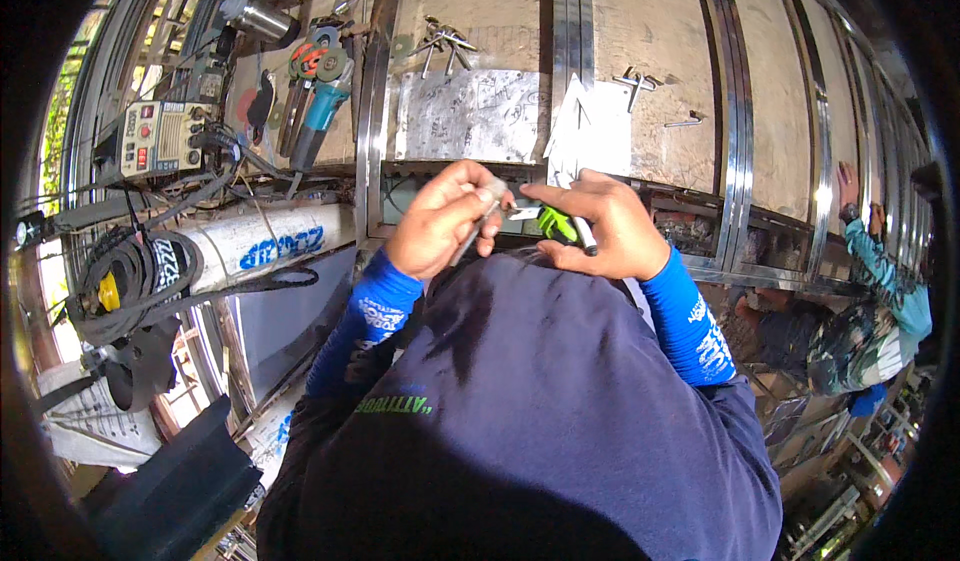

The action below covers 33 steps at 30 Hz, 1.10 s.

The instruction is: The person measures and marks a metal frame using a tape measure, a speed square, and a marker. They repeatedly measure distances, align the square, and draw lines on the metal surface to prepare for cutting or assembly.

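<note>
The tape measure [556, 225] in my right hand [618, 223] looks like smooth plastic. The thin stick [464, 249] in my left hand [445, 219] looks like dull metal. My shirt [560, 381] is matt cloth, and my sleeves [695, 321] are cloth too. The long bars [572, 21] are shiny, smooth metal. The worktop [645, 21] looks like dull, scuffed wood.

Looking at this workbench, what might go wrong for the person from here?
The bare left hand might get nicked by the slender grey metal piece it grips. The lime-green and black tape measure could slip from the right hand. The loosely piled silver metal rods might scatter if bumped.
</note>
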### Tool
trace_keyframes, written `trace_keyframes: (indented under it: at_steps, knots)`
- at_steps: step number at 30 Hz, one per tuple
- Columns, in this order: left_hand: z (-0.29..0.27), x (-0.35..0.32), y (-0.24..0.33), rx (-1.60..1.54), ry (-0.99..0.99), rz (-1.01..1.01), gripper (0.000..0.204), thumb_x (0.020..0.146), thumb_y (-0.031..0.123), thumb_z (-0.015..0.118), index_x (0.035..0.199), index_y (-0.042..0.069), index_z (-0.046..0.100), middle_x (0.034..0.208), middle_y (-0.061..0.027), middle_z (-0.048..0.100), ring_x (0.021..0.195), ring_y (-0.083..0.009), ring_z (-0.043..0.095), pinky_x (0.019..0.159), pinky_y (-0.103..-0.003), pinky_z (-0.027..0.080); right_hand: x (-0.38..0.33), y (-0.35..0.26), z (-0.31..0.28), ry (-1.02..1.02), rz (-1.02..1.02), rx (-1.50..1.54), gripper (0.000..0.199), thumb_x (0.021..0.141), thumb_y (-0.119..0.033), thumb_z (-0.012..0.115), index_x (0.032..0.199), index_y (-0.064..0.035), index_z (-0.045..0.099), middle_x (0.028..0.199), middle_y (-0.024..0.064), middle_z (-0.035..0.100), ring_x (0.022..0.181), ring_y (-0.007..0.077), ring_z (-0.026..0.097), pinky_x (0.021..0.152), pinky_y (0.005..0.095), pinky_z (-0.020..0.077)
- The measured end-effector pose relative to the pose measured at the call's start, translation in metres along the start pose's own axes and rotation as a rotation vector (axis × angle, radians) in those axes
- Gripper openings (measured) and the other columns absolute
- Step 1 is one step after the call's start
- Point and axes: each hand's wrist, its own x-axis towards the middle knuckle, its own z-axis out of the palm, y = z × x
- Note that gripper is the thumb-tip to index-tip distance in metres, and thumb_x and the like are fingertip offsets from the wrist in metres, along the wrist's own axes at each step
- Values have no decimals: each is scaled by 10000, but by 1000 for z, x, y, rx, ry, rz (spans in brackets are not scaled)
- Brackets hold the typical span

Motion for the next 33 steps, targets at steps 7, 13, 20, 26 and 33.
trace_keyframes:
  at_steps: [7,13,20,26,33]
  knots:
    - [-11,-24,27,38,132,29,143,1043,143,515,1160,64,530,1107,-165,633,769,-125,544,574,-247,471,-25,19,-41,-21,28,-67,404,716,-238,809,1107,-134,798,642,99,601,629,255,520,637,381,449]
    - [11,-15,14,94,-74,-31,278,1082,195,510,1263,-12,554,1123,-165,650,728,-64,477,521,-173,410,-19,-5,-78,-23,7,-208,367,706,-260,802,1040,-109,797,666,106,651,636,290,556,620,405,464]
    - [28,2,12,-98,-180,-367,396,1076,212,523,1301,-110,565,1024,-173,640,619,-44,422,447,-151,325,1,-36,-90,-223,-11,-274,385,726,-326,786,1068,-151,796,716,60,708,710,305,632,682,434,534]
    - [25,5,18,-315,-194,-524,465,1068,272,538,1307,-127,541,1012,-175,615,618,-44,406,424,-152,301,9,-36,-88,-232,-103,-383,392,725,-315,773,1076,-142,795,724,48,718,728,305,625,680,424,540]
    - [25,7,21,-49,-381,-415,483,947,151,677,1320,-114,520,1073,-154,594,645,-31,453,454,-139,311,11,-32,-91,-231,-126,-359,390,721,-303,773,1067,-125,793,722,39,719,723,298,622,672,409,542]
